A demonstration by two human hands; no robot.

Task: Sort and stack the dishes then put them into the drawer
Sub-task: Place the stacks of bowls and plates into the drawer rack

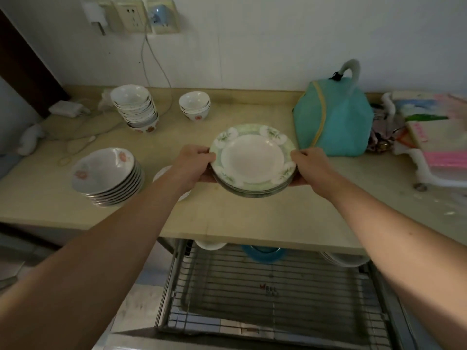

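Observation:
A stack of green-rimmed plates (252, 160) is held a little above the beige counter (252, 218). My left hand (192, 168) grips its left edge and my right hand (312, 168) its right edge. Several flowered shallow bowls (106, 173) are stacked at the counter's left. A tall stack of small bowls (136, 109) and a shorter one (195, 105) stand near the back wall. A white dish (161, 173) lies partly hidden behind my left forearm. Under the counter, the wire-rack drawer (265, 294) is pulled open.
A teal mesh food cover (333, 117) stands at the right, beside a cluttered white tray (434, 147). Cables and a charger (67, 108) lie at the back left. A blue bowl (262, 253) and white dishes (346, 260) sit at the drawer's back.

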